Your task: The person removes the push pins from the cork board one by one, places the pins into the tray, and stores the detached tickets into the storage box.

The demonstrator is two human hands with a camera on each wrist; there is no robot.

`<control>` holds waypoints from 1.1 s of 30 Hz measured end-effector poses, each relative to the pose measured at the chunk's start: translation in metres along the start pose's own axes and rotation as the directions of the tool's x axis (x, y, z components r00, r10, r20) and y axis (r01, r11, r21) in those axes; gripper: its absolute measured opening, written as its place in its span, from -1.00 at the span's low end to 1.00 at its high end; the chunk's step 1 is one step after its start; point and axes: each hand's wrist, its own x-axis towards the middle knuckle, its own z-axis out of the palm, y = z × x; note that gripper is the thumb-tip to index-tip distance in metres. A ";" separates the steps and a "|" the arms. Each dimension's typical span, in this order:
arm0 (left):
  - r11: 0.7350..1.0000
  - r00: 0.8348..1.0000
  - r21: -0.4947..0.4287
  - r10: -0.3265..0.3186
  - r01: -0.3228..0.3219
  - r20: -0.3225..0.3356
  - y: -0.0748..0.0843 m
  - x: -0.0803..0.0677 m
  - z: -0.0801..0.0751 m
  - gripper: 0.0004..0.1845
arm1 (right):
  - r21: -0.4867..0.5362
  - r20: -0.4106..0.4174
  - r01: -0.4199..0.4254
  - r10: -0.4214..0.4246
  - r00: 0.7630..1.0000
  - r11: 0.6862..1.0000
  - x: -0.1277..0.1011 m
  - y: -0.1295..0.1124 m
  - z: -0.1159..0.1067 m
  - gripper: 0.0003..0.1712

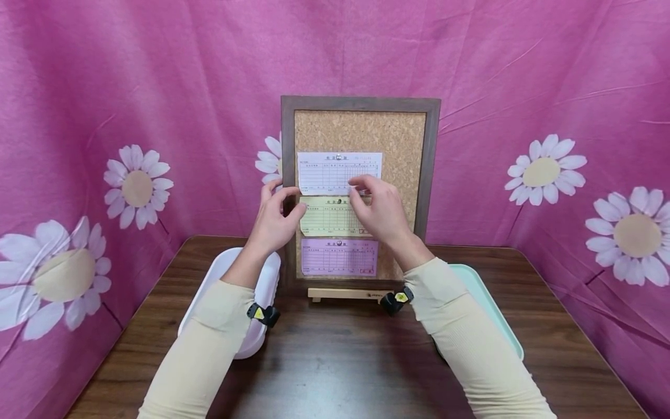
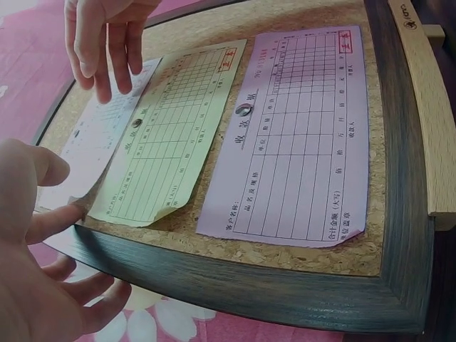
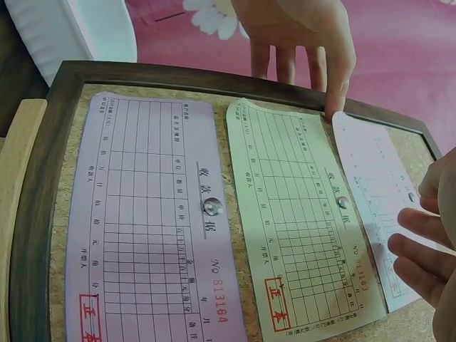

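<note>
Cork board [image 1: 403, 137] stands at the centre of the head view, with three pinned slips. Left hand [image 1: 274, 221] touches the white slip [image 1: 327, 174] at its left corner, fingers relaxed. Right hand [image 1: 379, 209] rests released on the slip's right part.

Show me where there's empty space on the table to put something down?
The brown table is bare between the two sleeves, in front of the wooden stand. Its right part beyond the green tray is bare too. Near the cork board it's crowded: white tray, both hands.

The right hand [image 1: 381, 212] hides much of the yellow slip [image 1: 327, 216], both trays lie partly under the sleeves, and the slips' print is too small to read.
</note>
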 end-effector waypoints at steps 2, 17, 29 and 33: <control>1.000 1.000 -0.007 -0.004 0.004 -0.007 0.000 0.001 0.001 -0.55 | -0.002 -0.005 0.001 -0.001 1.000 1.000 0.001 0.000 0.000 -0.73; 0.989 0.999 -0.147 -0.035 0.032 -0.013 0.001 0.011 0.002 -0.57 | 0.023 -0.037 -0.036 0.036 0.999 0.999 0.007 -0.001 0.003 -0.74; 0.989 0.998 -0.145 -0.027 0.018 -0.056 0.004 0.022 0.005 -0.56 | 0.014 -0.093 -0.063 0.064 0.994 0.998 0.012 -0.001 0.011 -0.72; 0.988 0.998 -0.150 -0.035 0.027 -0.055 0.006 0.025 0.005 -0.56 | 0.019 -0.082 -0.072 0.073 0.994 0.997 0.015 -0.002 0.012 -0.69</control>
